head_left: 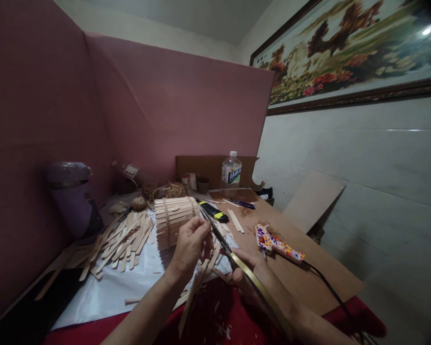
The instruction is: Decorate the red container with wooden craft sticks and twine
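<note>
L→R: purple tumbler (73, 203) stands by the counter's (309, 282) L edge. Next, a pile of craft sticks (129, 239) lies on a white sheet (100, 297), w/ twine ball (139, 203) just behind. Stick cylinder (174, 215), bound w/ twine, sits mid-counter, L of ctr. L hand (192, 242) is in front of it, toward the near edge, thumb & fingers pressed tog.; can't tell what's pinched. Black-&-yellow utility knife (213, 211) lies behind the scissors (233, 258). R hand (251, 273) has its fingers wrapped around the scissors' gold handles, blades pointing up-L by the L hand. Plastic bottle (232, 173) stands nr the far edge, pen (244, 204) in front. Floral glue gun (278, 243) lies nr the R edge, its cord running to the near-R corner.
</note>
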Available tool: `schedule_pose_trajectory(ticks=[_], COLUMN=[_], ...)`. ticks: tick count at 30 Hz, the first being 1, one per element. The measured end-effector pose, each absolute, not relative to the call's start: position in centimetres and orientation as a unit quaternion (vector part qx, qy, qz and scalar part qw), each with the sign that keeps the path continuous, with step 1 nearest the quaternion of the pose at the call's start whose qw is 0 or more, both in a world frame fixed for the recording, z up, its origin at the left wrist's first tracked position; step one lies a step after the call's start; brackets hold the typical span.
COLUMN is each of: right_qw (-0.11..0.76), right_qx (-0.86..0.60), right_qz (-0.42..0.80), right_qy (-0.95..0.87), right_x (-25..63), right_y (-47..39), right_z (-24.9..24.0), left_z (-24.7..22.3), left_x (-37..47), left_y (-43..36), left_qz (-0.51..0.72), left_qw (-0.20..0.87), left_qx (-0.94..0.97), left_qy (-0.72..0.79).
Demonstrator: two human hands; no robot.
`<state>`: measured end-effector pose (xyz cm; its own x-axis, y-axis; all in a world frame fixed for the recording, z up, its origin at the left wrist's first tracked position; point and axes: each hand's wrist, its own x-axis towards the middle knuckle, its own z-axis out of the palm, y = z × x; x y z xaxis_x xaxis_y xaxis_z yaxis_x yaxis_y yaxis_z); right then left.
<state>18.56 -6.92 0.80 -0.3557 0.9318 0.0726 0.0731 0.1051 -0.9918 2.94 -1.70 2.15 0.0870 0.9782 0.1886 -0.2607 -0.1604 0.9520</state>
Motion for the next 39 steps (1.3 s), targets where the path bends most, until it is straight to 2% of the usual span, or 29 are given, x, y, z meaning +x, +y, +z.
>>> schedule_pose_trajectory(ticks=[15,22,27,29,31,35,37,39], right_qw=[0.429,0.492,0.488,0.468,0.421,0.240,0.159,0.118], right_qx=[-0.399,-0.405,-0.456,-0.483,-0.536,-0.611,-0.624,-0.630], right_qz=[0.581,0.568,0.525,0.481,0.374,0.097,0.028,0.005], right_qy=[-0.566,-0.521,-0.528,-0.563,-0.629,-0.748,-0.764,-0.767], right_x=[18.3,18.1,19.2,19.7,20.0,18.8,17.8,16.9], right_y=[-6.6,-6.0,-3.9,-2.8,-1.8,-0.9,-0.7,-0.6], right_z=[-1.0,-1.2,-0.2,-0.1,0.0,1.0,1.5,1.8], left_z=[2.8,3.1,2.9,2.8,2.7,2.4,2.2,2.1], left_x=[3.6,4.3,4.1,4.0,3.8,3.6,3.4,3.2], left_y=[-2.6,-3.3,-3.2,-3.0,-2.9,-2.6,-2.5,-2.3], left_qz=[0.584,0.558,0.560,0.563,0.566,0.577,0.584,0.588], left_qw=[0.543,0.562,0.572,0.574,0.574,0.550,0.536,0.530], left_qx=[0.484,0.486,0.491,0.489,0.485,0.494,0.500,0.503], left_qy=[0.361,0.369,0.344,0.338,0.338,0.348,0.350,0.347])
